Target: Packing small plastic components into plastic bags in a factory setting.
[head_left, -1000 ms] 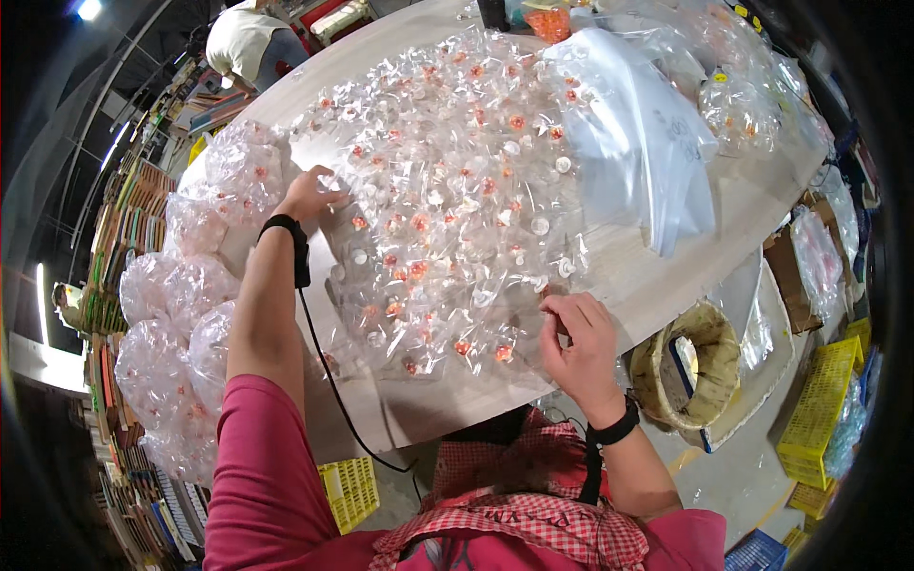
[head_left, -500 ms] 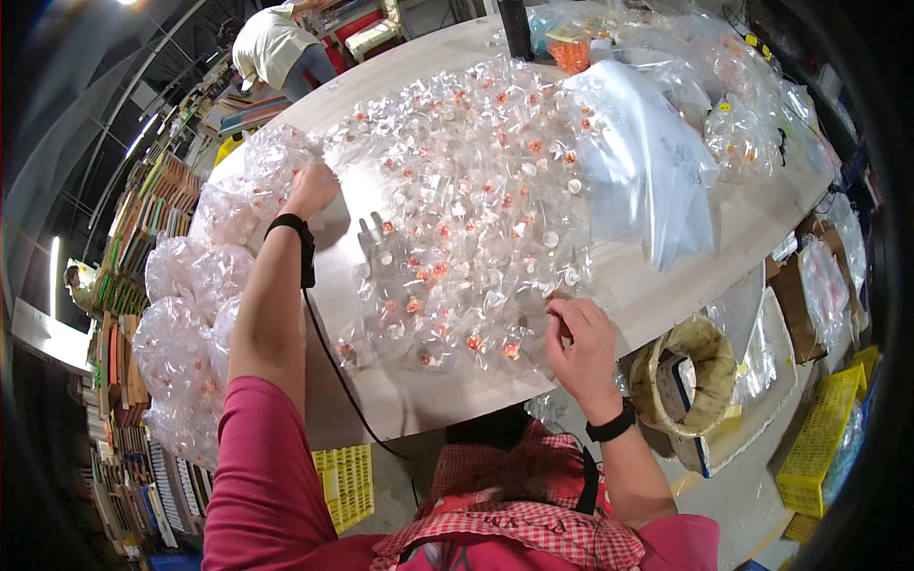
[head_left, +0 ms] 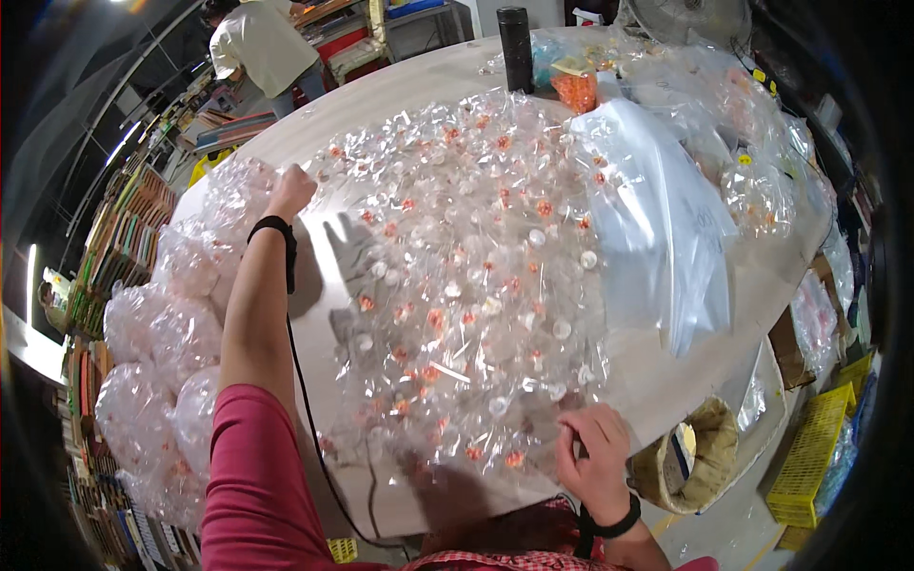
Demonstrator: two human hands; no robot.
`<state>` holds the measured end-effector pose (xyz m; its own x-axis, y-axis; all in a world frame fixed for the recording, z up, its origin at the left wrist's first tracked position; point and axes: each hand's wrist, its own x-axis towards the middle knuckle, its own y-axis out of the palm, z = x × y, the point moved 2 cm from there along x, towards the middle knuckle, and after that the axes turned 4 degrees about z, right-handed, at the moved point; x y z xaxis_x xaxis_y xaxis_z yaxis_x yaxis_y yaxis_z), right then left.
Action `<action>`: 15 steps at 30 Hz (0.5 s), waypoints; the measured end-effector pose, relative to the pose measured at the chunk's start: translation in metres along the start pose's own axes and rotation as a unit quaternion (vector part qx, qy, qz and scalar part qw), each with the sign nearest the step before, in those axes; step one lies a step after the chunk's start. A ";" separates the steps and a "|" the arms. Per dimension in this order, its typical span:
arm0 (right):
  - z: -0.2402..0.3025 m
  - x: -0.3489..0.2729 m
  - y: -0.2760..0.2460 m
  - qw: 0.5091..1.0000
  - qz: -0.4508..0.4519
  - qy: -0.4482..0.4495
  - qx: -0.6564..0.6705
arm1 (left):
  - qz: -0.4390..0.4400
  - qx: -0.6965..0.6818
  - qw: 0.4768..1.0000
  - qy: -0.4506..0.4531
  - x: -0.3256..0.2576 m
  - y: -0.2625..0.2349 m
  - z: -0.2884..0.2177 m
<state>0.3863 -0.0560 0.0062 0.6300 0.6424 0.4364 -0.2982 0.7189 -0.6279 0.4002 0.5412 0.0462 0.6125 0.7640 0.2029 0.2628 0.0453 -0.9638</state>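
Left arm stretched far forward, pink sleeve at the shoulder, black wristband; left hand curled into a loose fist. Right hand near the body, fingers bent, pinching; black band on wrist.

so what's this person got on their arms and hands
Both hands are bare. The left hand has a black wristband with a thin black cable trailing back along the forearm, which comes out of a pink-red sleeve. The right hand has a black wristband too.
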 end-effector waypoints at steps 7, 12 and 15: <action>0.013 0.013 0.000 0.999 -0.018 0.026 0.005 | 0.091 -0.064 0.993 0.034 0.014 0.075 0.037; 0.010 0.015 0.000 0.999 -0.013 0.032 -0.006 | -0.033 -0.026 0.999 0.022 0.005 0.051 0.019; 0.011 0.019 0.002 0.999 -0.008 0.032 -0.009 | -0.009 -0.066 0.998 -0.014 0.007 0.025 -0.003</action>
<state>0.3893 -0.0396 0.0203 0.6796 0.6125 0.4037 -0.2756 0.7232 -0.6333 0.4131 0.5459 0.0243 0.5865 0.7815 0.2125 0.3700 -0.0251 -0.9287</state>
